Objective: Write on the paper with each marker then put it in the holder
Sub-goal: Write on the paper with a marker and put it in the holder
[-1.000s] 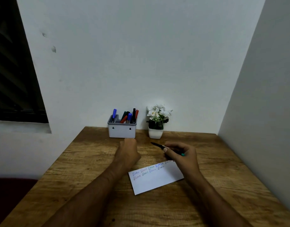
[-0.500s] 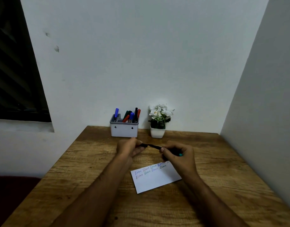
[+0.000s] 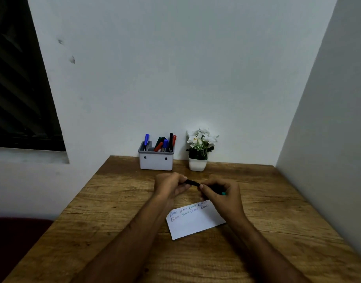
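Note:
A dark marker [image 3: 192, 183] with a teal end is held level between both hands above the wooden table [image 3: 106, 203]. My right hand [image 3: 222, 196] grips its barrel; the teal tip shows by my fingers. My left hand [image 3: 171, 185] is closed on the marker's other end, which may be the cap. Below my hands lies a white paper [image 3: 192, 224] with two rows of coloured handwriting along its top. A white and grey holder [image 3: 156, 161] stands at the back against the wall, with several blue, red, green and black markers upright in it.
A small white pot of white flowers [image 3: 198, 149] stands right of the holder. A grey wall [image 3: 328, 139] closes off the table's right side. A dark window [image 3: 18, 88] is at the far left. The table's left edge drops to a dark red floor.
My left hand moved from a fist on the table over to the marker and closed on its left end. The view shifted slightly; my right hand stayed put.

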`<state>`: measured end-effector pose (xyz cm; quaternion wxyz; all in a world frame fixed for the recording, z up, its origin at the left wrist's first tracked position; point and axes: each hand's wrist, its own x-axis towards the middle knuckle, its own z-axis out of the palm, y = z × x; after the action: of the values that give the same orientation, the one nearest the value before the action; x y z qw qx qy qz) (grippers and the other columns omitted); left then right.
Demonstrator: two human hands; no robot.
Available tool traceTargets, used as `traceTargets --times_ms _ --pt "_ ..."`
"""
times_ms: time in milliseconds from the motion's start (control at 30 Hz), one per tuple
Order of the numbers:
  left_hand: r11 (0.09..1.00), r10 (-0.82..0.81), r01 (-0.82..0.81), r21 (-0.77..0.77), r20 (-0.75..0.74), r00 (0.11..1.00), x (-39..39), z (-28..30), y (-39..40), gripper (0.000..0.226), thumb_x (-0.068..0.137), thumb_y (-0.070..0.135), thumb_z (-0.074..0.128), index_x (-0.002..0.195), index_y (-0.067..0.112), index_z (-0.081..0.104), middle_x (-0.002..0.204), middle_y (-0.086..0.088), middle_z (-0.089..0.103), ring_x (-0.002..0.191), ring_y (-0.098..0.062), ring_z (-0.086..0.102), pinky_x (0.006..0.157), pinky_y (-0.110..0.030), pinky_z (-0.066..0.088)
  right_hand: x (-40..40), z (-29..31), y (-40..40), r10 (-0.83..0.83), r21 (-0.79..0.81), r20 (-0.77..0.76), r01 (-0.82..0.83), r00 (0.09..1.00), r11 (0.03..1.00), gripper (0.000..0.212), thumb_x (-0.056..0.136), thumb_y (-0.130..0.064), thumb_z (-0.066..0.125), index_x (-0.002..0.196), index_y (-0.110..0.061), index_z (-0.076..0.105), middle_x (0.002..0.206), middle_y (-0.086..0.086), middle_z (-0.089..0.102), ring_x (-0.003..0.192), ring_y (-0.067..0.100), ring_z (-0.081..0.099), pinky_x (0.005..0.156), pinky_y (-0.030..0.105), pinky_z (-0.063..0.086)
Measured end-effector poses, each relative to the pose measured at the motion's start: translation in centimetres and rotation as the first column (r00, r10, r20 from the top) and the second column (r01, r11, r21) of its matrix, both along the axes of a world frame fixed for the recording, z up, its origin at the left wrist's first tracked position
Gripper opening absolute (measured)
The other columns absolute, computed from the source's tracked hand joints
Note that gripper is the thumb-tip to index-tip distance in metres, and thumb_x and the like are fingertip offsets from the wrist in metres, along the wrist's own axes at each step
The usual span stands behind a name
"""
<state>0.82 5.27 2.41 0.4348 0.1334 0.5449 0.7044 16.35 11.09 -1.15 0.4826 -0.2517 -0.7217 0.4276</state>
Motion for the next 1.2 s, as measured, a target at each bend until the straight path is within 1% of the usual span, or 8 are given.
traceTargets --times_ms 167,300,533,700,833,967,1100,1200 --pt "0.997 0.073 -0.074 0.026 0.026 0.997 0.7 0.5 0.4 0.013 0.081 -0.017 0.061 0.094 -0.016 0.064 0.082 -0.018 0.067 0.077 -0.031 0.071 0.072 -0.037 0.063 -0.2 0.3 0.2 0.032 -0.075 -0.097 -0.04 0.995 0.996 0.007 0.09 0.007 0.071 0.085 0.004 0.076 0.073 0.018 0.076 0.062 0.027 0.072 0.058 0.032 0.06" --pt "0.994 0.084 -0.087 0.064 0.043 0.996 0.6 0.2 0.5 0.016 0.081 -0.017 0.061 0.096 -0.015 0.064 0.081 -0.017 0.068 0.077 -0.031 0.071 0.074 -0.039 0.063 -0.5 0.5 0.5 0.063 -0.055 -0.089 -0.068 0.994 0.996 0.006 0.091 0.006 0.07 0.09 0.003 0.076 0.077 0.016 0.077 0.065 0.026 0.075 0.063 0.032 0.063" --pt "0.988 0.077 -0.086 0.131 0.074 0.994 -0.4 -0.3 0.1 0.033 0.081 -0.018 0.063 0.11 -0.003 0.064 0.103 -0.021 0.068 0.091 -0.033 0.071 0.075 -0.036 0.061 -2.6 0.4 0.5 0.069 0.004 -0.022 -0.068 0.997 0.998 0.011 0.088 0.0 0.077 0.098 -0.003 0.077 0.081 0.009 0.078 0.072 0.021 0.076 0.067 0.027 0.061" --pt "0.966 0.175 -0.184 0.184 0.064 0.982 -2.5 0.0 -0.5 0.036 0.081 -0.017 0.066 0.113 -0.001 0.063 0.105 -0.018 0.068 0.093 -0.028 0.071 0.078 -0.035 0.061 -3.4 -0.1 0.9 0.07 0.027 0.111 -0.074 0.991 0.997 0.026 0.083 -0.004 0.083 0.107 -0.008 0.076 0.094 0.003 0.078 0.08 0.017 0.076 0.07 0.027 0.062" --pt "0.949 0.262 -0.237 0.21 -0.103 0.96 -4.5 1.1 -0.7 0.035 0.081 -0.008 0.072 0.114 0.002 0.065 0.103 -0.014 0.073 0.09 -0.022 0.074 0.079 -0.034 0.061 -4.5 -0.3 1.2 0.029 0.1 0.25 -0.056 0.968 0.993 0.029 0.081 -0.008 0.085 0.107 -0.017 0.076 0.098 -0.006 0.076 0.09 0.008 0.071 0.078 0.023 0.06" --pt "0.924 0.358 -0.264 0.277 -0.385 0.851 -6.7 2.9 -0.7 0.036 0.077 -0.005 0.078 0.111 0.003 0.068 0.094 -0.009 0.075 0.086 -0.017 0.074 0.075 -0.029 0.061 -6.1 0.3 1.4 0.023 0.235 0.355 -0.113 0.935 0.965 0.028 0.081 -0.012 0.084 0.109 -0.015 0.077 0.094 -0.006 0.076 0.084 0.009 0.071 0.07 0.016 0.057" --pt "0.896 0.443 -0.307 0.319 -0.663 0.603 -9.2 4.8 -0.5 0.035 0.075 0.003 0.083 0.106 0.01 0.071 0.091 0.001 0.073 0.08 -0.008 0.07 0.073 -0.019 0.058 -8.0 1.3 1.4 -0.007 0.319 0.446 -0.152 0.895 0.936 0.026 0.089 -0.018 0.077 0.114 -0.016 0.075 0.102 -0.005 0.075 0.083 -0.001 0.066 0.072 0.009 0.052" --pt "0.878 0.473 -0.324 0.354 -0.747 0.467 -11.2 6.3 -0.1 0.03 0.076 0.004 0.082 0.104 0.011 0.072 0.086 0.003 0.072 0.073 0.001 0.066 0.064 -0.004 0.049 -9.3 1.8 1.4 -0.026 0.353 0.467 -0.159 0.884 0.922 0.024 0.092 -0.019 0.074 0.116 -0.016 0.074 0.103 -0.006 0.074 0.082 -0.006 0.062 0.071 0.007 0.05"
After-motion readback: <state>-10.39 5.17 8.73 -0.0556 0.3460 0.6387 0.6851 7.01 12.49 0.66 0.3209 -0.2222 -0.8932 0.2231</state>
